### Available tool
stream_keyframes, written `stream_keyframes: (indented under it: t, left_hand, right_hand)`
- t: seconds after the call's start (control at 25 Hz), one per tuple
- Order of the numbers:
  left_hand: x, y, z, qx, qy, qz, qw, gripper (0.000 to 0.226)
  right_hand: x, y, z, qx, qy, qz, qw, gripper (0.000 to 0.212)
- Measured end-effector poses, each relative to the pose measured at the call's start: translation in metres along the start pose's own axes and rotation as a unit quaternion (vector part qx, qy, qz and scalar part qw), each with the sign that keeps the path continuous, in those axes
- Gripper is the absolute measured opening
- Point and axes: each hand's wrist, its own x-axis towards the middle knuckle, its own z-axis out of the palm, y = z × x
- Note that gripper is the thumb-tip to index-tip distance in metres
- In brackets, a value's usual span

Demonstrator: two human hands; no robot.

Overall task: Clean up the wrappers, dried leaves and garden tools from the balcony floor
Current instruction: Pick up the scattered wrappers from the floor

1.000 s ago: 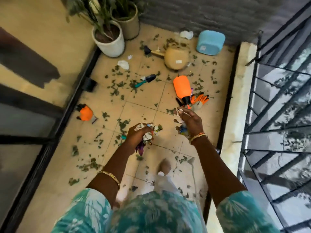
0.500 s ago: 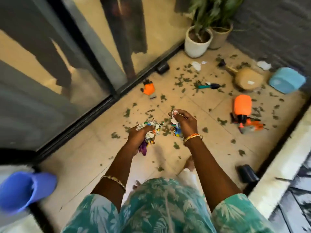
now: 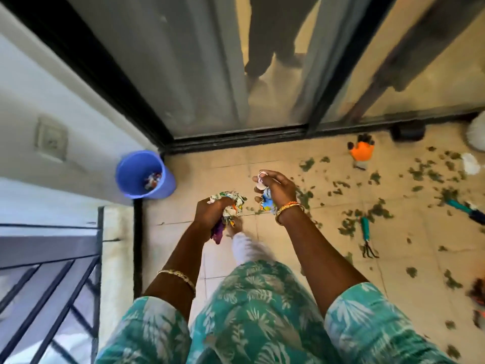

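My left hand (image 3: 211,212) grips a crumpled bunch of colourful wrappers (image 3: 233,206), with a purple piece hanging below the fist. My right hand (image 3: 278,189) holds more wrappers (image 3: 266,203), a white scrap pinched at its fingertips and a blue one under the palm. Both hands hover above the tiled floor. A blue bin (image 3: 143,174) stands in the corner to the left of my hands, with some wrappers inside. Dried leaves (image 3: 378,214) lie scattered over the tiles on the right. A teal-handled hand rake (image 3: 366,236) lies among them.
A sliding glass door (image 3: 210,74) runs along the far side, its track at floor level. An orange tool (image 3: 361,151) and a dark block (image 3: 408,131) sit near the track. Another teal tool (image 3: 464,210) lies at the right edge. A black railing (image 3: 52,258) closes the left.
The view has swung left: the plants, watering can and orange sprayer have left the view, and the blue bin now stands close ahead-left. Both hands still hold their wrappers.
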Motion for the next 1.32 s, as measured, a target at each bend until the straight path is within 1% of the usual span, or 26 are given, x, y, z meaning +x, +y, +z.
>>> stream_keyframes:
  t: [0.08,0.16,0.2,0.36,0.4,0.48,0.56,0.64,0.68,0.72,0.76,0.84,0.88,0.92,0.96,1.0,1.04,1.12,1.16,1.24,1.32]
  left_hand:
    - [0.024,0.004,-0.038,-0.036,0.032,0.003,0.999,0.034]
    - [0.053,0.006,-0.077,-0.083,0.062,-0.028,0.994,0.047]
    - [0.067,0.008,-0.096,-0.113,0.074,-0.039,0.99,0.044]
    - [0.123,0.011,-0.16,-0.233,0.116,-0.096,0.961,0.013]
    - [0.143,0.005,-0.176,-0.263,0.124,-0.1,0.951,0.014]
    - [0.178,-0.006,-0.204,-0.307,0.13,-0.117,0.936,0.013]
    - [0.221,-0.02,-0.23,-0.373,0.126,-0.136,0.909,0.008]
    - [0.265,-0.035,-0.249,-0.412,0.119,-0.143,0.892,0.01]
    - [0.289,-0.042,-0.258,-0.415,0.13,-0.142,0.889,0.013]
    - [0.314,-0.05,-0.269,-0.417,0.132,-0.133,0.889,0.012]
    - [0.338,-0.058,-0.279,-0.44,0.117,-0.119,0.882,0.01]
    - [0.381,-0.066,-0.298,-0.5,0.08,-0.094,0.857,0.017]
    - [0.4,-0.072,-0.309,-0.507,0.085,-0.093,0.853,0.019]
    - [0.416,-0.079,-0.318,-0.491,0.096,-0.1,0.86,0.018]
    - [0.433,-0.089,-0.328,-0.458,0.113,-0.108,0.875,0.019]
    - [0.443,-0.097,-0.336,-0.41,0.133,-0.122,0.894,0.029]
    - [0.451,-0.102,-0.343,-0.374,0.146,-0.136,0.906,0.042]
    - [0.462,-0.099,-0.351,-0.388,0.131,-0.152,0.9,0.063]
    - [0.463,-0.095,-0.354,-0.406,0.122,-0.161,0.891,0.068]
    - [0.46,-0.086,-0.355,-0.406,0.131,-0.189,0.884,0.07]
    - [0.457,-0.081,-0.353,-0.37,0.158,-0.205,0.892,0.066]
  right_hand:
    - [0.025,0.011,0.044,-0.024,-0.025,0.025,0.999,0.008]
    - [0.051,0.023,0.093,-0.073,-0.055,0.053,0.994,0.007]
    - [0.064,0.03,0.116,-0.095,-0.066,0.065,0.991,0.007]
    - [0.112,0.059,0.198,-0.16,-0.123,0.091,0.975,0.005]
    - [0.128,0.071,0.218,-0.182,-0.135,0.096,0.969,0.005]
    - [0.156,0.098,0.251,-0.209,-0.15,0.12,0.959,0.007]
    - [0.19,0.128,0.283,-0.215,-0.161,0.165,0.949,0.009]
    - [0.224,0.155,0.31,-0.222,-0.151,0.217,0.938,0.009]
    - [0.244,0.171,0.322,-0.218,-0.147,0.244,0.933,0.01]
    - [0.261,0.186,0.335,-0.214,-0.148,0.263,0.929,0.014]
    - [0.28,0.206,0.347,-0.212,-0.154,0.276,0.925,0.018]
    - [0.309,0.239,0.37,-0.2,-0.18,0.291,0.918,0.023]
    - [0.318,0.252,0.382,-0.187,-0.192,0.298,0.916,0.025]
    - [0.325,0.263,0.392,-0.173,-0.193,0.3,0.918,0.026]
    - [0.332,0.273,0.403,-0.157,-0.186,0.297,0.923,0.026]
    - [0.337,0.281,0.412,-0.141,-0.178,0.289,0.93,0.024]
    - [0.339,0.286,0.419,-0.129,-0.175,0.284,0.934,0.023]
    - [0.342,0.292,0.43,-0.121,-0.159,0.28,0.939,0.02]
    - [0.342,0.293,0.433,-0.135,-0.141,0.274,0.942,0.02]
    - [0.342,0.29,0.434,-0.187,-0.126,0.265,0.937,0.019]
    - [0.344,0.286,0.431,-0.229,-0.129,0.262,0.929,0.023]
